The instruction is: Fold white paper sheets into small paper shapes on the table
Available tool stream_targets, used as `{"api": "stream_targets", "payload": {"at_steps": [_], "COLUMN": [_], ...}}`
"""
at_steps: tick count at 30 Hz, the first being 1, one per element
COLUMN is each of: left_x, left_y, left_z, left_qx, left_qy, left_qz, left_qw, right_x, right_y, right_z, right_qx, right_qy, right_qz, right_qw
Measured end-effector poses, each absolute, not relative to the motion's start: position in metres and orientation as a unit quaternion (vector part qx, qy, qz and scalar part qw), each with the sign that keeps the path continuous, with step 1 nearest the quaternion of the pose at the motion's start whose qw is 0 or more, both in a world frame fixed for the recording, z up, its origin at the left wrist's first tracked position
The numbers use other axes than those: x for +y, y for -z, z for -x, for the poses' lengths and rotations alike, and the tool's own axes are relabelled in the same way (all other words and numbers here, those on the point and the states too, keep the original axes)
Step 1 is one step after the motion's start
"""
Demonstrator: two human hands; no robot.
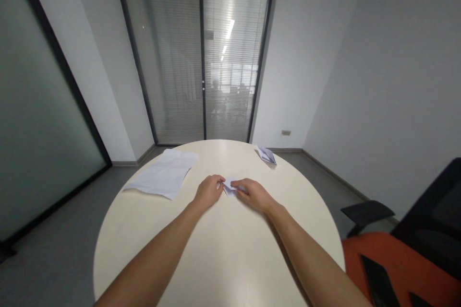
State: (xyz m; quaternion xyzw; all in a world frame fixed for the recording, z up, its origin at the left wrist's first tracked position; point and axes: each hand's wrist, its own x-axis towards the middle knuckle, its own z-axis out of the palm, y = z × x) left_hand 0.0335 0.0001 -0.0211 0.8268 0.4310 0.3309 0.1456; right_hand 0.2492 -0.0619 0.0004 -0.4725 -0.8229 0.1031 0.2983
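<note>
A small piece of folded white paper [229, 188] is held between my two hands over the middle of the round table. My left hand [209, 191] pinches its left corner, fingers closed. On its right side, my right hand [252, 193] grips the paper between thumb and fingers. The exact shape of the folds is partly hidden by my fingertips. Beyond my right hand lies another folded paper piece [267, 155], near the table's far right edge. A large creased sheet of white paper [163, 172] lies flat to the left of my left hand.
The round cream table [223, 259] fills the foreground. An orange chair [382, 254] with black armrests stands close on its right. Behind the table is a dark-framed glass panel [203, 57] with blinds, and a frosted panel [39, 115] stands at the left.
</note>
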Motion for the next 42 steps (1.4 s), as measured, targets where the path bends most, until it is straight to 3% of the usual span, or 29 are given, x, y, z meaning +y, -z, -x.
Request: {"api": "stream_targets", "payload": {"at_steps": [37,42], "left_x": [-0.013,-0.015], "left_y": [0.019,0.02], "left_z": [-0.038,-0.037], "left_qx": [0.31,0.301], "left_qy": [-0.294,-0.279], "left_qz": [-0.895,-0.904], "left_qw": [0.128,0.116], "right_x": [-0.064,-0.065], "right_y": [-0.001,-0.002], "right_z": [-0.248,-0.25], "right_qx": [-0.814,-0.836], "right_qy": [-0.119,-0.124], "right_qz": [0.486,0.476], "right_qw": [0.295,0.243]}}
